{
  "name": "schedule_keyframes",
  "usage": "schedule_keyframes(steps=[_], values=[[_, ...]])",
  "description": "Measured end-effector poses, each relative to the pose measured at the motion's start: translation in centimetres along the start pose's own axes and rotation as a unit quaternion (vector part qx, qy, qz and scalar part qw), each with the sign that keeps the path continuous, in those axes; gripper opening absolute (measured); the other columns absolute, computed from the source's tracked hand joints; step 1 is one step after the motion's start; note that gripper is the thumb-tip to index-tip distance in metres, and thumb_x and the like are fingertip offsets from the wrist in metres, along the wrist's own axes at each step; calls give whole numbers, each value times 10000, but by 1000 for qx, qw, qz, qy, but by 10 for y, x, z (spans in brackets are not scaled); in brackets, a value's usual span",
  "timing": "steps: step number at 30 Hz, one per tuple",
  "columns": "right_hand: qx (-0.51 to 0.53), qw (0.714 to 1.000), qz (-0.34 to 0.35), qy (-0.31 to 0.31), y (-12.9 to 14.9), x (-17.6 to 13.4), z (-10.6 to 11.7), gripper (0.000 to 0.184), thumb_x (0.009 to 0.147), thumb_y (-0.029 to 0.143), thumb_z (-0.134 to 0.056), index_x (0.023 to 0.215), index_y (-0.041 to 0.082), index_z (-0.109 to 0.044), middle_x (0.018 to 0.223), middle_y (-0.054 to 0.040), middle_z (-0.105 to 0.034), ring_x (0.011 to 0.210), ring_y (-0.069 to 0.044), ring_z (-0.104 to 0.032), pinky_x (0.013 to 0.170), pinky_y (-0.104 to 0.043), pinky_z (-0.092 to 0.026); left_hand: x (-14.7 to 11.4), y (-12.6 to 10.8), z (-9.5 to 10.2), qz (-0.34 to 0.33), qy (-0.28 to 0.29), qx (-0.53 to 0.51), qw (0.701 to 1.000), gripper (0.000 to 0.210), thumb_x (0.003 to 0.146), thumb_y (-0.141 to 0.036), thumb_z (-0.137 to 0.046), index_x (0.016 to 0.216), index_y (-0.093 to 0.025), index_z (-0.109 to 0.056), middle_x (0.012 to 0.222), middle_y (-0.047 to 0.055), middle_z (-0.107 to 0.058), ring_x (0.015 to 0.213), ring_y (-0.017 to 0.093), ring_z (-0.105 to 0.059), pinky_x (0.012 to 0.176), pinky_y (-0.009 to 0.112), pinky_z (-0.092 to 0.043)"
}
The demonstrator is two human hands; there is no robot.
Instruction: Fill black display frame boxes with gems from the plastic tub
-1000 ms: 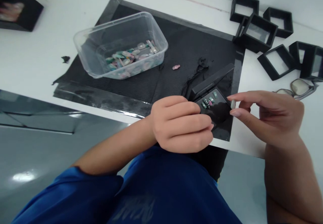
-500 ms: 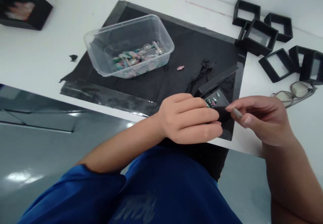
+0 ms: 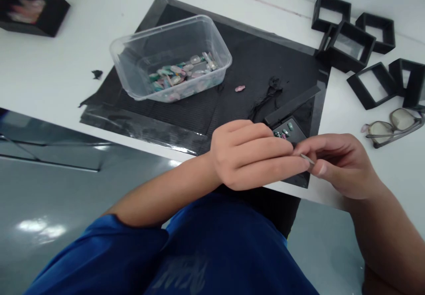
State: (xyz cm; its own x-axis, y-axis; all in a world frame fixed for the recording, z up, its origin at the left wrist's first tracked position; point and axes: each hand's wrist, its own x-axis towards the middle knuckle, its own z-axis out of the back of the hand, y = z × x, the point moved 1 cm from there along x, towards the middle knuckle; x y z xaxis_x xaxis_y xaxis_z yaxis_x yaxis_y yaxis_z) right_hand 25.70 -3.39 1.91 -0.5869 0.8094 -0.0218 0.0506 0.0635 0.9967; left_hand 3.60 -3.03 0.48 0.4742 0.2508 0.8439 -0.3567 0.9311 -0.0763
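Observation:
A thin, pale press-on nail point(image 3: 307, 159) is pinched edge-on between the thumb and index finger of my right hand point(image 3: 340, 164). My left hand point(image 3: 254, 153) reaches across from the left, its fingers close together and one fingertip against the nail. Its thumb is hidden, and so is anything held beneath the fingers. Behind the fingers stands an open black case point(image 3: 297, 129), partly covered by my left hand. Several small green and pink decorated nails point(image 3: 284, 132) lie in rows inside it.
A clear plastic tub point(image 3: 172, 60) with loose decorated nails stands on the black mat point(image 3: 259, 56). One pink nail point(image 3: 239, 88) and a dark crumpled scrap point(image 3: 274, 87) lie nearby. Black box frames point(image 3: 353, 44) and eyeglasses point(image 3: 385, 129) are at right; a black box point(image 3: 35, 11) sits far left.
My left fingers have extended rightward to meet the nail in my right hand. The nail has turned from showing its face to edge-on. The view has shifted slightly.

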Motion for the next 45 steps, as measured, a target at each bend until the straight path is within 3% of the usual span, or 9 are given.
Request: schedule_keyframes(steps=[3, 7, 13, 27, 37, 45], values=[[-8, 1000, 3, 4, 0, -1, 0, 158, 901, 356, -821, 1048, 300, -838, 612, 61, -610, 527, -76, -482, 532, -247, -451, -1, -2, 2, 19, -16, 6, 1000, 29, 961, -292, -749, 971, -265, -750, 879, -46, -801, 662, 104, -704, 558, 252, -568], [-15, 1000, 2, -1, 0, 1, -1, 153, 912, 333, -811, 1060, 308, -839, 621, 63, -610, 545, -77, -490, 559, -250, -466, -3, -2, 2, 44, 12, -5, 999, 130, 933, -258, -779, 1053, -222, -745, 891, -21, -815, 705, 123, -739, 593, 265, -602], [12, 1000, 4, 16, -5, 5, -3, 151, 943, 358, -778, 1062, 282, -833, 599, 67, -547, 518, -68, -413, 498, -237, -384, -3, 2, -9, 47, -79, -19, 996, 88, 914, -269, -788, 959, -218, -733, 791, -47, -793, 596, 79, -702, 580, 204, -591], [-22, 999, 23, 30, -2, 2, -2, 200, 962, 422, -744, 1008, 232, -786, 617, 65, -542, 536, -75, -450, 507, -243, -402, -2, 1, -20, 70, -100, -79, 989, 126, 905, -296, -790, 923, -191, -722, 773, -25, -790, 594, 80, -710, 620, 185, -604], [-19, 998, 46, 35, -4, 1, -1, 159, 928, 303, -785, 1077, 252, -804, 616, 72, -552, 537, -75, -454, 503, -234, -378, 0, 1, -16, 76, -108, -91, 987, 100, 918, -293, -746, 870, -216, -705, 711, -35, -777, 555, 84, -699, 543, 194, -578], [-35, 998, 40, 24, -6, -9, 5, 218, 930, 356, -787, 1135, 283, -792, 660, 50, -609, 586, -96, -522, 551, -255, -415, -1, 2, -13, 96, -169, -112, 974, 112, 885, -244, -771, 906, -225, -663, 673, -60, -752, 489, 71, -654, 502, 185, -554]])
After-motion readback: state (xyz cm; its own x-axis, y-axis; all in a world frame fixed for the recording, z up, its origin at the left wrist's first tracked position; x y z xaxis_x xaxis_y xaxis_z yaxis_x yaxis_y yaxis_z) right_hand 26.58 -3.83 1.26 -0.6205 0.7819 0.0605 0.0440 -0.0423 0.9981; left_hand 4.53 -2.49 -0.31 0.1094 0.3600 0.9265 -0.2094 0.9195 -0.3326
